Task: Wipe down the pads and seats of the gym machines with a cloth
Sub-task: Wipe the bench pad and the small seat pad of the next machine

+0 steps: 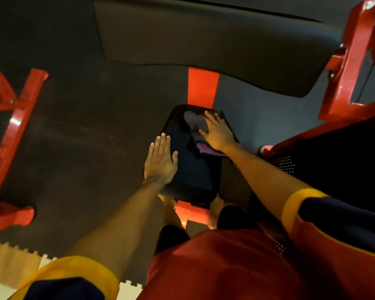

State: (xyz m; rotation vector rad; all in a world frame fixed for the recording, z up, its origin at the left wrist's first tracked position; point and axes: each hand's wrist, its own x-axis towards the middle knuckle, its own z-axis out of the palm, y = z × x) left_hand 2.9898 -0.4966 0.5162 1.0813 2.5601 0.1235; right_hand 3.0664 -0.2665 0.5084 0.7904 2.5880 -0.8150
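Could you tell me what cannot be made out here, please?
Head view: seat surface beneath the cloth and right hand, hidden by them.
Head view: top of the large pad, cut off by the upper edge.
Head view: left hand covers the seat's left edge.

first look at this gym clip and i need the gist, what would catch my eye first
At the centre, the right hand presses a grey and purple cloth onto the far end of a small black seat pad, while the left hand lies flat on its left edge. The bright red frame stands out against the dark floor on both sides, and a large dark pad spans the top.
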